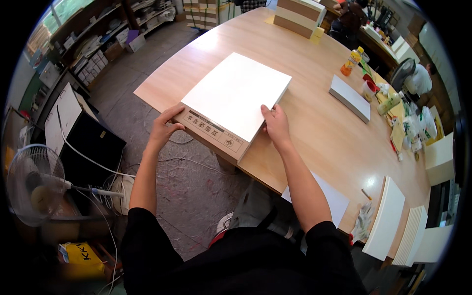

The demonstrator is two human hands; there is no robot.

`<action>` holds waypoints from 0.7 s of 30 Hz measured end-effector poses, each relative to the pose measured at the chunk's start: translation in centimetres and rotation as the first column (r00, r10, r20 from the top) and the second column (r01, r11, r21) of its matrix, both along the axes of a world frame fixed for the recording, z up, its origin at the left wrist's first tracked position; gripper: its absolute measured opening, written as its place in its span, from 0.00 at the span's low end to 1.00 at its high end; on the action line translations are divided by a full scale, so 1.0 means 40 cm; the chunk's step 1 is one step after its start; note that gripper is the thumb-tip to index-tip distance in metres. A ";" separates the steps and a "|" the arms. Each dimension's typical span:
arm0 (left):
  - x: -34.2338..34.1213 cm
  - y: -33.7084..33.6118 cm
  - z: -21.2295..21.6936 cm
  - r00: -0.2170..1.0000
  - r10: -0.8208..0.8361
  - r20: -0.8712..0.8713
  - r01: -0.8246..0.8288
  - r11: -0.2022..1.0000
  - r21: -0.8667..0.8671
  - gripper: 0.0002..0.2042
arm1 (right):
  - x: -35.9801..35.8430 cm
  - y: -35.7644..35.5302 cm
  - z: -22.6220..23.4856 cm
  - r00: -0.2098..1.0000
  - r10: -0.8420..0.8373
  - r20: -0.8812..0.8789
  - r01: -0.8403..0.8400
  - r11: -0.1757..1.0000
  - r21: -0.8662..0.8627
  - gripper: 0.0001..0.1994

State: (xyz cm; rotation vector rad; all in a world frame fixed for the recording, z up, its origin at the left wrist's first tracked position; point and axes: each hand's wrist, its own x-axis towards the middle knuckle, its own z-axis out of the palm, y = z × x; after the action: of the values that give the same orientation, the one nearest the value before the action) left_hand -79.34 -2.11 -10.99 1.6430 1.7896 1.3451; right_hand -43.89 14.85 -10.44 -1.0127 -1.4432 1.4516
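A thick white sketch pad (236,93) with a brown printed band along its near edge lies at the table's front edge, its near corner jutting out past the edge. My left hand (166,129) grips its near left corner, thumb and fingers bent round the brown band. On the pad's right edge, my right hand (277,123) is closed, thumb on the white top and the other fingers down the side, partly hidden. The pad looks level, but whether it rests fully on the table cannot be made out.
The wooden table (309,103) also bears a thin grey-white block (350,98), an orange drink bottle (352,61), a brown-and-white stack (297,19), a white sheet (324,196), work gloves (363,221) and white boards (386,219). A fan (35,184) stands left; cables cross the floor.
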 end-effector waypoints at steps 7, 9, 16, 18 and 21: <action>-0.037 0.038 -0.020 0.986 -0.049 0.157 0.064 0.994 -0.092 0.34 | 0.112 -0.056 0.106 0.985 -0.122 0.119 0.133 0.987 -0.089 0.22; -0.019 0.020 0.046 0.957 0.022 0.291 0.066 0.954 -0.292 0.39 | 0.240 -0.146 0.107 0.988 -0.150 0.037 0.142 0.976 0.163 0.19; 0.617 0.256 0.174 0.916 -0.387 0.108 0.318 0.862 0.394 0.28 | 0.629 -0.631 0.163 0.972 -0.228 -0.058 0.211 0.954 -0.215 0.11; 1.044 0.208 0.277 0.741 -0.671 0.036 0.651 0.730 0.210 0.27 | 0.719 -0.727 0.148 0.950 -0.307 -0.066 0.284 0.930 -0.235 0.11; 1.465 0.145 0.254 0.329 -0.921 -0.209 0.941 0.299 0.161 0.12 | 0.863 -0.826 0.167 0.859 -0.502 -0.105 0.457 0.842 -0.288 0.11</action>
State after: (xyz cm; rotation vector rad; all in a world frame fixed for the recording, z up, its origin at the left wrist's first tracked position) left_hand -20.76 3.71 -0.83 2.2994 0.3152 0.8848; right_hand -9.39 -18.20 -3.78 -1.2624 -0.8023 1.3227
